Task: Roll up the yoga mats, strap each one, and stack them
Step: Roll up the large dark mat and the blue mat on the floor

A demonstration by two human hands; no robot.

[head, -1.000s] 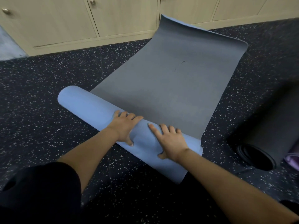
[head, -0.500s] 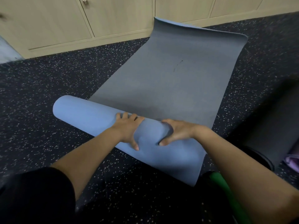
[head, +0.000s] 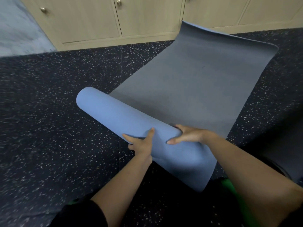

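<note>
A person's left hand [head: 142, 145] and right hand [head: 188, 135] grip the rolled part [head: 127, 120] of a yoga mat on the floor [head: 49, 128]. The left is on the roll's near side, and the right is just beside it, over the top. The unrolled part [head: 196, 82] stretches away behind the roll toward the cabinets [head: 90, 18] along the back. A second rolled mat [head: 285, 149] lies to the right.

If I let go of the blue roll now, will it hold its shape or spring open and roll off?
Likely soft and springy: the blue roll dents under the left hand and right hand. It would probably loosen, since nothing binds it and the far edge curls up. Being round on flat floor, it may roll if pushed.
</note>
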